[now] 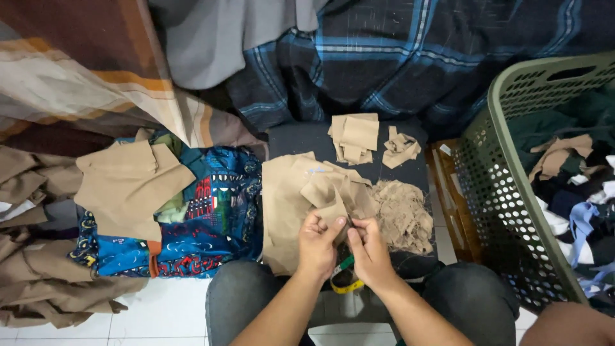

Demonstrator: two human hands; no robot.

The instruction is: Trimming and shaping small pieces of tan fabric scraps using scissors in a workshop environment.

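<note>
This looks like a home tailoring corner on a white tiled floor [160, 314]. Cut tan fabric pieces [353, 138] lie on a dark low worktop [301, 138], cloth piles [122, 186] crowd its left edge, and a green basket [493, 186] of scraps stands at its right.

Tan cloth [301, 192] is matt and soft-looking, frayed scraps [403, 214] beside it look rough, basket [493, 192] is perforated matt green plastic, floor [166, 314] glossy tile.
</note>
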